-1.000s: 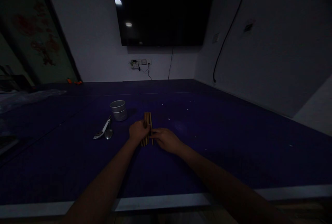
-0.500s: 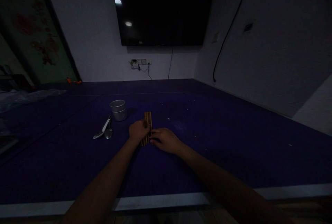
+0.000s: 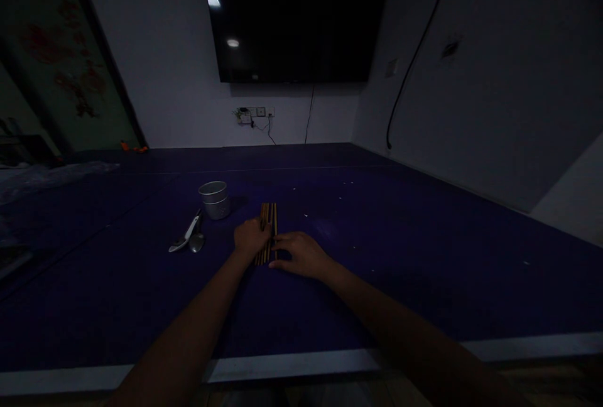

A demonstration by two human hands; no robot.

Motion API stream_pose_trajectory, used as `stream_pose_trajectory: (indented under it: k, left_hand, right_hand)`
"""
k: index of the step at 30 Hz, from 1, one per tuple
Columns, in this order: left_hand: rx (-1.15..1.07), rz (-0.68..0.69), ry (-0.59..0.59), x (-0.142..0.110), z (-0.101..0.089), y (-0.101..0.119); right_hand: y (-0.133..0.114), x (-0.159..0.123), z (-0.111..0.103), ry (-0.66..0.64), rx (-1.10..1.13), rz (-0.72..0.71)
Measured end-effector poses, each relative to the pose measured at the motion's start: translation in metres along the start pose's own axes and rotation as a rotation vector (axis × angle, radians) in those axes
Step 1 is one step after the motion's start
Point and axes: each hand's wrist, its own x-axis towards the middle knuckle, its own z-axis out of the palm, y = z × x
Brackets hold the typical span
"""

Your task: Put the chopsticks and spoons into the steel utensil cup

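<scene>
1) Pale edging runs along the near side of a purple table, crossing beneath both forearms
2) Chopstick-like sticks, yellowish brown, lie side by side on the table between the left hand and the right hand, pointing away from the person, with a narrow gap before those at the right
3) From the left, the left hand curls over the main group, thumb against it, clasped on the sticks
4) Over on the other side, the right hand has thumb and forefinger parted, fingertips at the rightmost sticks; I cannot tell whether it grips one
5) Left of the left hand lie a metal spoon and, close beside it, a long white utensil
6) Beyond these, ahead and left of the left hand, stands an upright metal cup
7) White flecks dot the table ahead of the right hand
8) Far ahead of both hands, a dark television hangs above wall sockets
</scene>
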Motion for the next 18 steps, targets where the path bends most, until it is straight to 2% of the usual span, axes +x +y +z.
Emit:
stream_pose_trajectory:
  k: [18]
  left_hand:
    - [0.014, 0.018, 0.01, 0.0013, 0.0026, -0.0017]
  right_hand:
    - [0.0032, 0.0004, 0.0017, -0.025, -0.051, -0.005]
